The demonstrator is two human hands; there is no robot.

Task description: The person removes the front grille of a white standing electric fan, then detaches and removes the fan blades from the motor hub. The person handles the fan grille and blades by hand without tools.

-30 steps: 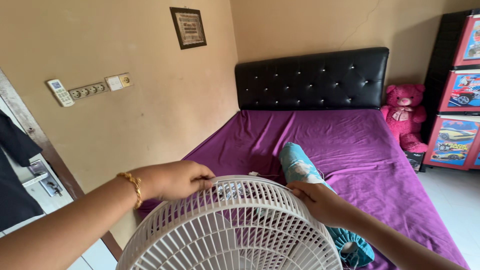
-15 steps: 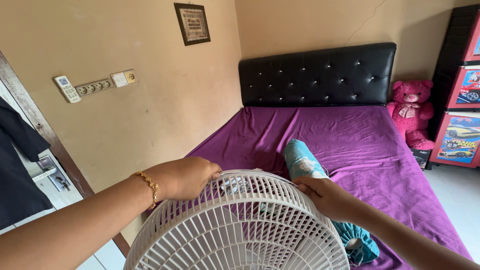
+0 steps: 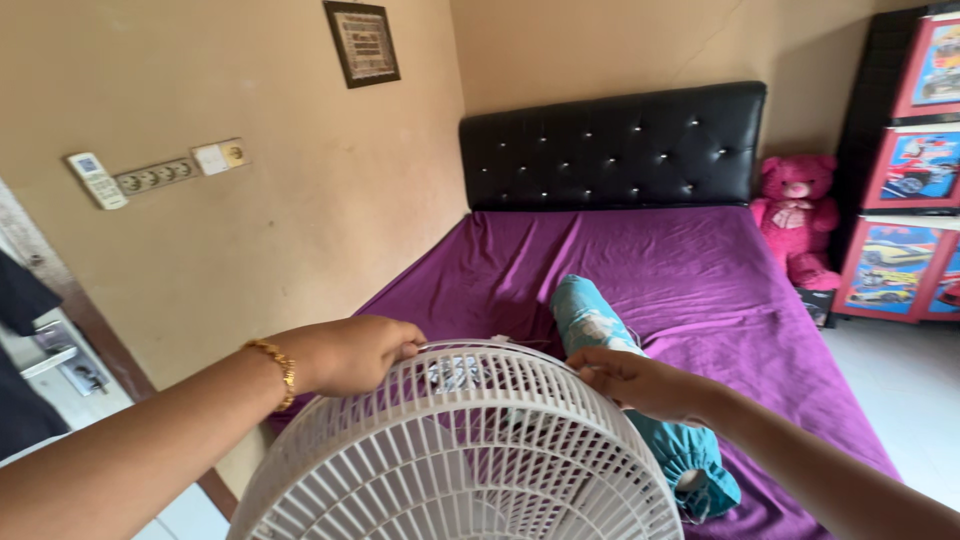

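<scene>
**Spotter:** Head view first, biggest thing down: beyond your grip lies the bed (image 3: pixel 690 270) with its purple sheet and black padded headboard (image 3: pixel 612 147); nearer, just past your right hand and partly under it, a teal bolster (image 3: pixel 600 325) lies lengthwise on that sheet.

**Operator:** And the fan?

**Spotter:** You have the white fan grille (image 3: pixel 460 460) directly between your two hands, its face tilted up toward you; it fills the low middle of the view, and the blades show faintly through the ribs.

**Operator:** How is my hold?

**Spotter:** Your left hand (image 3: pixel 350 353) is curled closed over the upper left rim, fingers hooked into the ribs; your right hand (image 3: pixel 640 383) is closed more loosely on the upper right rim, fingertips pinching the outer ring; a gold bracelet (image 3: pixel 275 368) sits on your left wrist, just behind that grip.

**Operator:** How far along am I?

**Spotter:** Judging from this alone, you have the grille gripped on both sides; it looks seated on the fan, not lifted free; I cannot tell whether any clips are released; whatever is done with the grille seems to lie ahead.
</scene>
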